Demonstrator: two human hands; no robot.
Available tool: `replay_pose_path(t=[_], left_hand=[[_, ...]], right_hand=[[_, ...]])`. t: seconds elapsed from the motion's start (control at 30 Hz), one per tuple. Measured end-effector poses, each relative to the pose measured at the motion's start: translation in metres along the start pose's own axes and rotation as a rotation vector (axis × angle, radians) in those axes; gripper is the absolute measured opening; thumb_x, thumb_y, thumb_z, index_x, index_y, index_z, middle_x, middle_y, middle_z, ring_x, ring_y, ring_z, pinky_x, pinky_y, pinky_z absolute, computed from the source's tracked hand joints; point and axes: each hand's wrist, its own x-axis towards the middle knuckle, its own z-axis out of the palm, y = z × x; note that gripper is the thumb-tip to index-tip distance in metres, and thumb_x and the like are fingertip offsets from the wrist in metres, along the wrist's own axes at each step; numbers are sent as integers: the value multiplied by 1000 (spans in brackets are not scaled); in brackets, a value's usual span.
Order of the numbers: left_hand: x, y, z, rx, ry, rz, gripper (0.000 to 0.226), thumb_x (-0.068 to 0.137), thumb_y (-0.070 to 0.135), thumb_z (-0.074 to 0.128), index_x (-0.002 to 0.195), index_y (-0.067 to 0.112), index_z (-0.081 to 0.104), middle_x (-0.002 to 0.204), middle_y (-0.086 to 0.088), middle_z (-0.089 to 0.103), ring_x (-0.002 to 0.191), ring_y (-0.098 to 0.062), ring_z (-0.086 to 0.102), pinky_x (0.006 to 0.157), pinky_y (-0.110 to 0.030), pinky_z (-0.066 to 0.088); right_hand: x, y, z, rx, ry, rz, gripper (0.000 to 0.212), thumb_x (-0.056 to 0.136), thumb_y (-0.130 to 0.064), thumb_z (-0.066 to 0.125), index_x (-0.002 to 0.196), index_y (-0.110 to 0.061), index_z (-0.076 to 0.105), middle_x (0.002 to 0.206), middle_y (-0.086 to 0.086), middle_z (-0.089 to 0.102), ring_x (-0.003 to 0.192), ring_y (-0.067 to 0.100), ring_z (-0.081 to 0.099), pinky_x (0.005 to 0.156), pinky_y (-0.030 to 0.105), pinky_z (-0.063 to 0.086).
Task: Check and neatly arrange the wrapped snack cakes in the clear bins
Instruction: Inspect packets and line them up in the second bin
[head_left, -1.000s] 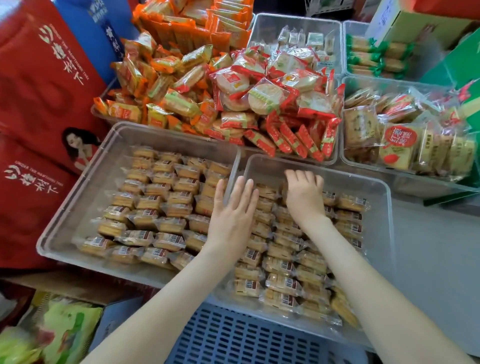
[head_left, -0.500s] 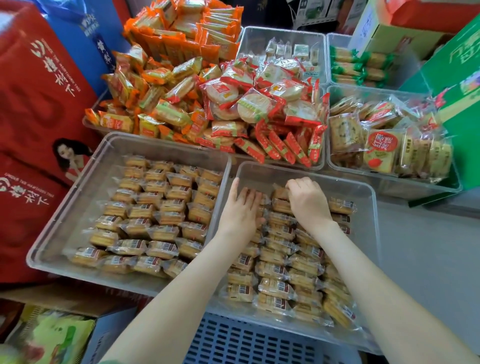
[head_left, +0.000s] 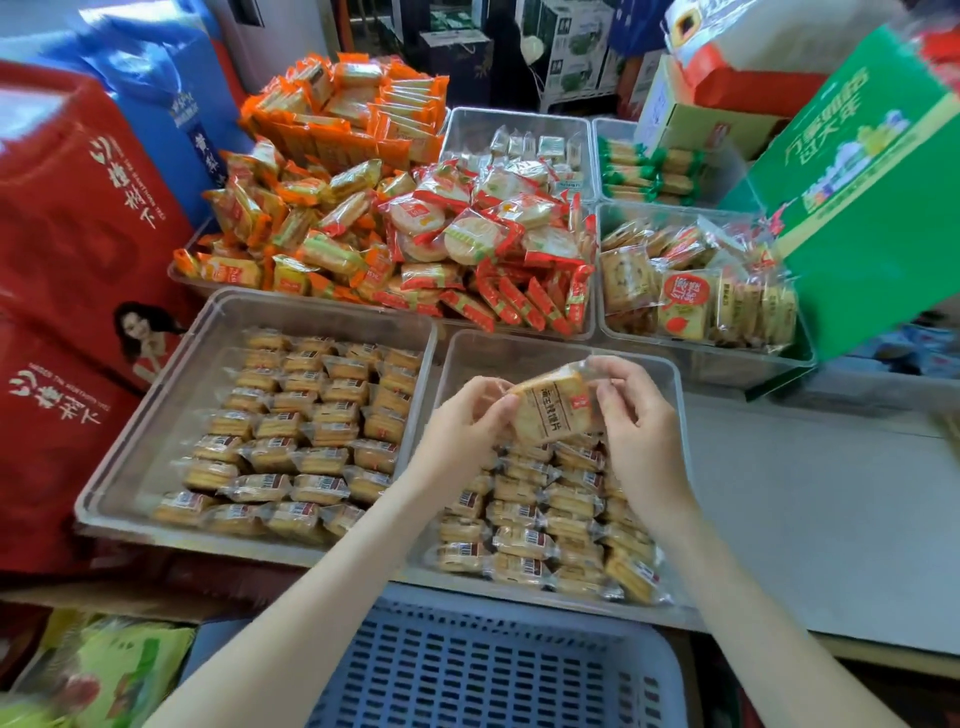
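Item: wrapped snack cake (head_left: 551, 410) | location: held above near right bin (head_left: 519, 351) | grip: left hand (head_left: 462, 423) and right hand (head_left: 639, 415) pinch opposite wrapper edges | handling: likely light, crumbly, film slick; take by edges.

At our left we see tall red gift bags (head_left: 78, 249) with white lettering, one in front of the other, and a blue bag (head_left: 150, 93) standing behind them. To our right a green carton (head_left: 857, 197) sits tilted, white characters printed on its face, with a cream carton (head_left: 691, 124) just behind it. Nearest us sits a blue slotted basket (head_left: 493, 670), and left of it lie green snack packets (head_left: 114, 670). A grey counter (head_left: 805, 519) runs along our right. Dark boxes (head_left: 457, 52) stand at the back, too dim for us to read
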Motion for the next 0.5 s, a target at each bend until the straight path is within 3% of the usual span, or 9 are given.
replay_pose_path(t=[0.1,0.2,0.27,0.4,0.5], left_hand=[[-26,6,-12,-64,-13,-27,11,94,26,61,102,19,62,96,-2,74,84,-18,73,85,-42,58],[-55,17,-21,-104,10,-11,11,91,22,65,97,15,58,87,-3,74,75,-17,72,75,-35,59],[-73,24,-24,-124,16,17,11,91,18,64,93,12,55,82,-5,71,67,-14,69,65,-28,57],[-109,34,-29,-152,-29,51,13,95,13,57,84,8,52,75,-3,64,60,-9,66,54,-21,54],[-133,39,-34,-175,-61,87,16,98,14,53,83,7,52,77,-6,63,63,-12,65,55,-25,56]], right_hand=[[-27,-18,-11,107,-97,79,27,100,-9,46,114,-25,63,108,5,67,98,18,66,76,32,59],[-52,-36,-18,70,-97,62,15,98,-16,51,99,-18,66,94,5,69,87,14,66,68,26,57],[-66,-43,-20,35,-90,42,15,98,-21,52,95,-17,66,88,3,69,81,17,65,71,33,57],[-93,-55,-23,92,-67,37,17,99,-15,51,92,-19,66,85,5,67,72,13,63,62,30,54],[-114,-64,-26,216,-40,71,20,99,-12,50,92,-20,67,83,9,67,75,23,62,68,42,58]])
